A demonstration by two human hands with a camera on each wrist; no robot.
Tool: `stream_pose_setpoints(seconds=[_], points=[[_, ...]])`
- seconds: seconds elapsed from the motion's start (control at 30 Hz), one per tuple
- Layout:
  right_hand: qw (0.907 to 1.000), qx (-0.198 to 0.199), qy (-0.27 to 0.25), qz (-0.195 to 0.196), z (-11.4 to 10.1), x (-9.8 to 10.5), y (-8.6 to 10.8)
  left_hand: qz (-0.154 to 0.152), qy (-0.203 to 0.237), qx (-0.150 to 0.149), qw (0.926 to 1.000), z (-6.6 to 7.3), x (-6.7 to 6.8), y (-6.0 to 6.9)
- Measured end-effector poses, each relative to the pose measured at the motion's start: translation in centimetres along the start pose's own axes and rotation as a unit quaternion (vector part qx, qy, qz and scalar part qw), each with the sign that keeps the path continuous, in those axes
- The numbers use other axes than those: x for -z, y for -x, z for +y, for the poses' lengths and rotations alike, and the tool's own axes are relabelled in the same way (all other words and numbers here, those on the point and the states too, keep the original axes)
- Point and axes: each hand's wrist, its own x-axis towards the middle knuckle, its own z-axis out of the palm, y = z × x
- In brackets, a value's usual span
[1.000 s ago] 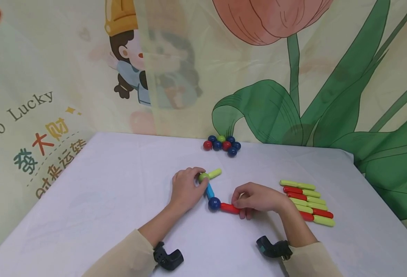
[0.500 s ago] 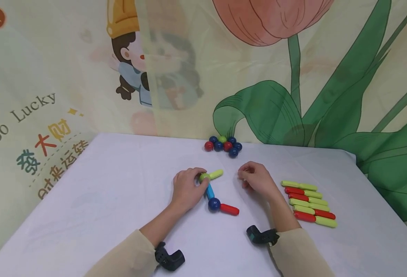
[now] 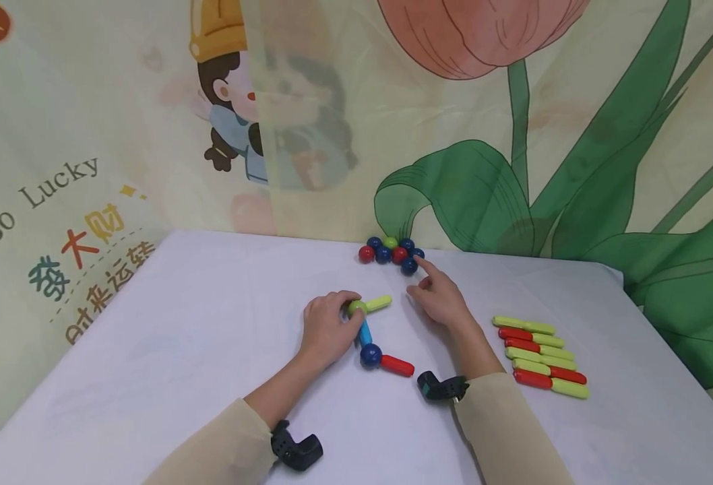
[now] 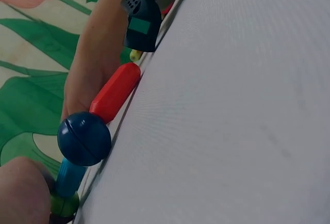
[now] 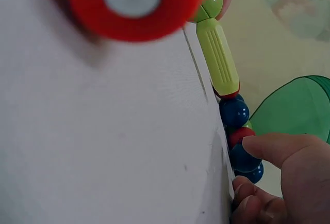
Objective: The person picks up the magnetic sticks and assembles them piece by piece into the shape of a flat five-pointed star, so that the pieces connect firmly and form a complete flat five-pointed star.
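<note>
While the left hand [image 3: 331, 328] pinches the green ball [image 3: 358, 307] of a stick-and-ball chain [image 3: 371, 356] on the white table [image 3: 229, 296], the right hand [image 3: 444, 300], thumb and extended index finger apart, reaches the clustered balls [image 3: 383, 254].

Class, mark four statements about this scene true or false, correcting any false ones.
1. The row of sticks on the right is all red. False: that row of sticks mixes red and yellow-green.
2. The left hand holds a green ball. True.
3. A light blue stick links that ball to a dark blue ball. True.
4. The right hand grips the light blue stick. False: the right hand is at the ball cluster.
</note>
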Motion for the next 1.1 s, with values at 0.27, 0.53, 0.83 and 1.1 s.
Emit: stream_pose_setpoints(seconds=[0.27, 0.53, 0.83, 1.1], points=[[0.9985, -0.016, -0.027, 0.044, 0.08, 0.05, -0.11, -0.002, 0.0, 0.0, 1.0, 0.0, 0.01, -0.06], [0.996, 0.005, 0.001, 0.09, 0.46, -0.22, -0.51, -0.006, 0.009, -0.001, 0.9999, 0.0, -0.01, -0.12], [0.9958, -0.014, -0.031, 0.085, 0.5, -0.27, -0.21, -0.007, 0.012, 0.002, 0.9999, -0.16, -0.02, -0.04], [0.998, -0.008, -0.057, 0.027, 0.81, 0.16, -0.03, -0.007, 0.019, 0.004, 0.9998, -0.16, -0.04, -0.01]])
